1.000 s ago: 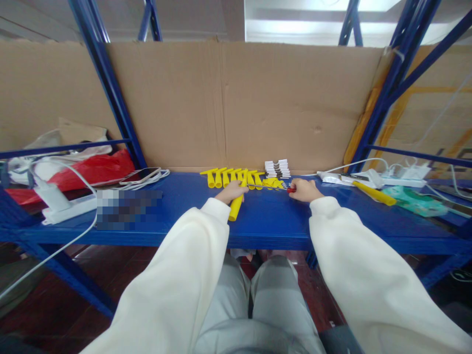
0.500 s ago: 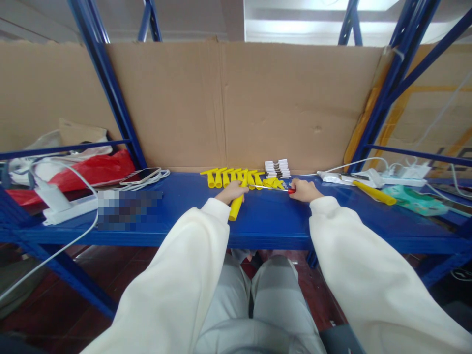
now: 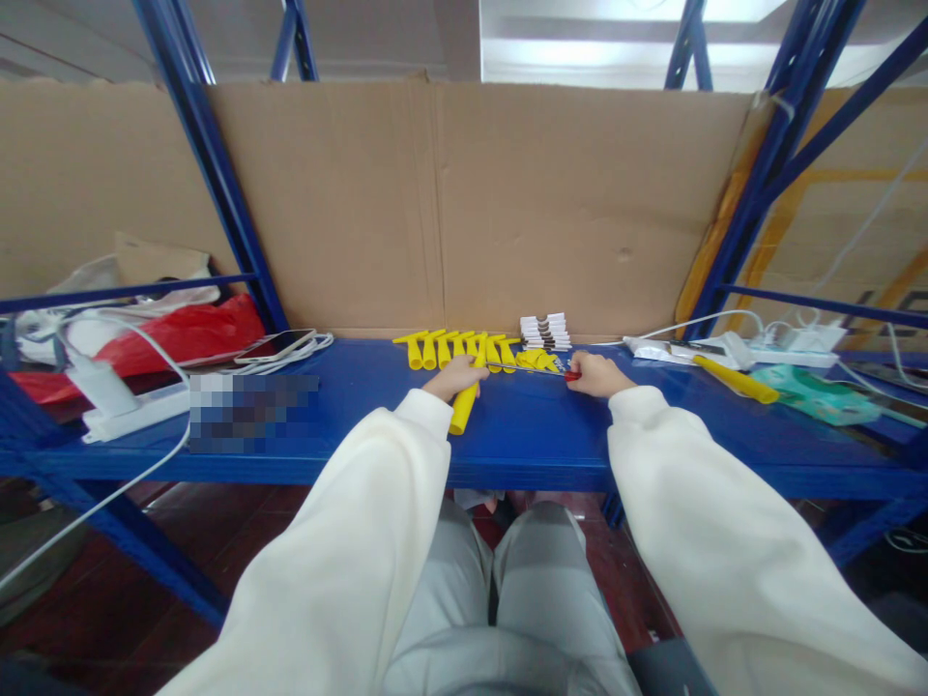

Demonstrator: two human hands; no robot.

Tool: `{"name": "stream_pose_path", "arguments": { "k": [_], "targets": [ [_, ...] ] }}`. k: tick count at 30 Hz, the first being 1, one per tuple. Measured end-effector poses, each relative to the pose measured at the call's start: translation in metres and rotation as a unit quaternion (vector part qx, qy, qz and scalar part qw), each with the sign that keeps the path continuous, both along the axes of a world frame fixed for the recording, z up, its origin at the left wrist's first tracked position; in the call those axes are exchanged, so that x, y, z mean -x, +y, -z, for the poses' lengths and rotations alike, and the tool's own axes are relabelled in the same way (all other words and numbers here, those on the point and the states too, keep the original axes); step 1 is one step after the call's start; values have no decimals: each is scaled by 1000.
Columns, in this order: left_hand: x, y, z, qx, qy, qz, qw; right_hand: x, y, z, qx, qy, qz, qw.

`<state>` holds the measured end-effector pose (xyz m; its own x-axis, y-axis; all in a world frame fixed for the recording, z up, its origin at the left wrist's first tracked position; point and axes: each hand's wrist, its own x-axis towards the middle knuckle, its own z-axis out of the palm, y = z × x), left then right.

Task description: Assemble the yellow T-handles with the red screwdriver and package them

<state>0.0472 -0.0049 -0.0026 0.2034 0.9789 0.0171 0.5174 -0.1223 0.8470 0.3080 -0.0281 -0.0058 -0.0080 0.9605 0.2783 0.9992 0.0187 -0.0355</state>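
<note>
My left hand is closed round a yellow T-shaped plastic piece, whose tubular handle points toward me. In my closed right hand is the red handle of a screwdriver. Its thin metal shaft runs left to the head of the yellow piece; my left fingers partly hide where the two meet. Behind my left hand stands a row of similar yellow T-shaped pieces. Small flat yellow parts lie in a pile just beyond the shaft. White pieces with dark middles are stacked behind that pile.
A cardboard sheet backs the blue shelf. On the right lie a yellow tube-shaped piece, a green plastic packet and a white power strip. A phone, cables and a red bag are on the left.
Both hands stay almost where they were, with the same things in them. The screwdriver shaft looks darker now; little else differs.
</note>
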Motion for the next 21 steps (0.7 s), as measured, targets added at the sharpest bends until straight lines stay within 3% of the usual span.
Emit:
{"name": "stream_pose_path", "arguments": {
  "k": [21],
  "targets": [
    [0,-3,-3,-2,-17,-10,1000,-3,-3,-2,4,20,-26,999]
  ]
}}
